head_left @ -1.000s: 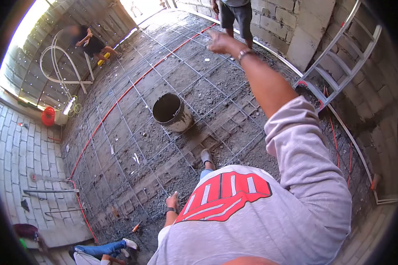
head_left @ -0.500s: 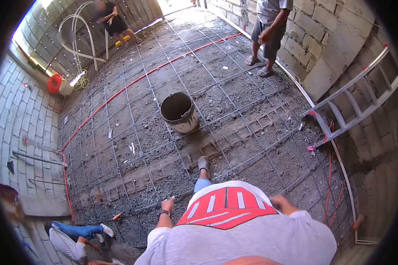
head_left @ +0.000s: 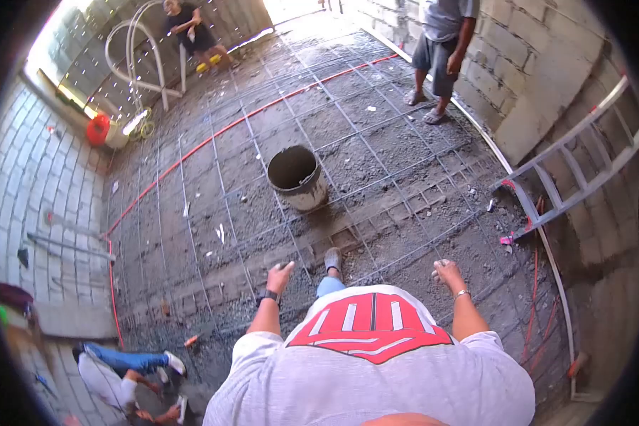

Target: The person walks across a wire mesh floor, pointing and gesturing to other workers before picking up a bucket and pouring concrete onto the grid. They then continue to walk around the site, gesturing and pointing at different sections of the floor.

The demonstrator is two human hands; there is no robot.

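Observation:
My left hand (head_left: 280, 275), with a dark watch at the wrist, hangs in front of my body at the left. Its fingers reach out to the right, holding nothing. Opposite it, my right hand (head_left: 447, 272) is raised over the gravel with a bracelet on the wrist, its fingers apart and nothing in them. Pale smears show on the fingertips. Ahead of both hands, a cement-stained bucket (head_left: 308, 199) stands upright on the rebar grid (head_left: 362, 138), touched by neither hand. One of my shoes (head_left: 333, 260) shows between the hands, close to the grid bars.
An aluminium ladder (head_left: 575, 186) leans at the right wall. A red conduit (head_left: 227, 128) crosses the floor. One person (head_left: 444, 57) stands ahead right, another (head_left: 192, 32) is at the far left, and a third (head_left: 117, 380) crouches at lower left with a tool.
Both my hands have moved forward, and the right has come out from beside my shirt. The standing person's arm has dropped. The bucket has shifted slightly right in view with the camera.

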